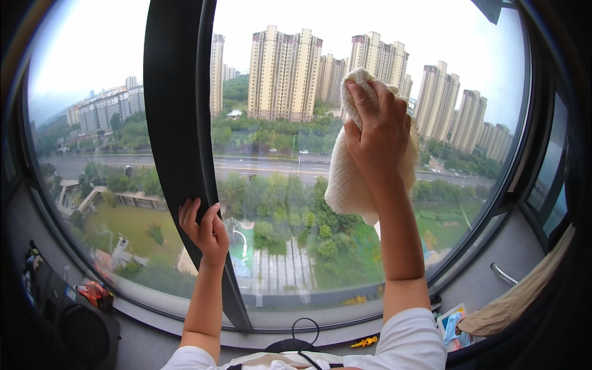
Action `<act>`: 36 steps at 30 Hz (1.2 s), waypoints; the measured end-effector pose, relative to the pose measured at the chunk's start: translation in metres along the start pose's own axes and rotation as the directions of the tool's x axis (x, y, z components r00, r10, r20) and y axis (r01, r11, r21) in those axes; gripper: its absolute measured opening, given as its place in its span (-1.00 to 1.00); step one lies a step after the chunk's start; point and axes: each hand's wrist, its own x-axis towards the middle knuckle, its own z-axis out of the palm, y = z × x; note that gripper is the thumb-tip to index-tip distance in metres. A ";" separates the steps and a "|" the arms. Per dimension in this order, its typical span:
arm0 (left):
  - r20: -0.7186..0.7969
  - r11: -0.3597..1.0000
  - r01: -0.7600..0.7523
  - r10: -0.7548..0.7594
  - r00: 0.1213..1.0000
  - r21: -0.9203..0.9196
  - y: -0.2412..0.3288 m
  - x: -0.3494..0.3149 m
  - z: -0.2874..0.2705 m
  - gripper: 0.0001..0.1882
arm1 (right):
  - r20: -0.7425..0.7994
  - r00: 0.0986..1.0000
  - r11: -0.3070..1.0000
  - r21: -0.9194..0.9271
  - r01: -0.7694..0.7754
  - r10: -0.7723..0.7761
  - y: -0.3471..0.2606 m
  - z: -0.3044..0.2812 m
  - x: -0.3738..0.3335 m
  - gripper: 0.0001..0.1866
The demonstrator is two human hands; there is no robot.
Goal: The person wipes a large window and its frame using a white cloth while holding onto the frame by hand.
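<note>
My right hand [379,132] is raised high and presses a cream, textured cloth [345,179] against the right window pane [277,203]. Its fingers are bunched on the cloth's upper part, and the rest hangs down behind my hand and wrist. Lower and to the left, my left hand [206,231] rests on the dark upright window frame [185,123] between the two panes. The left fingers are spread and slightly bent against the frame, holding nothing.
A black speaker-like box [86,333] stands at the lower left, with a red packet [95,294] by it. Near the sill lies a yellow object [364,341]. At the lower right are a beige curtain [524,290] and a blue cloth-like item [453,327]. High-rise buildings show outside.
</note>
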 end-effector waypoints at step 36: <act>0.016 1.000 -0.016 0.016 1.000 0.024 -0.007 0.001 -0.005 -0.80 | -0.110 0.993 0.999 0.030 0.037 -0.033 0.047 0.010 0.012 -0.41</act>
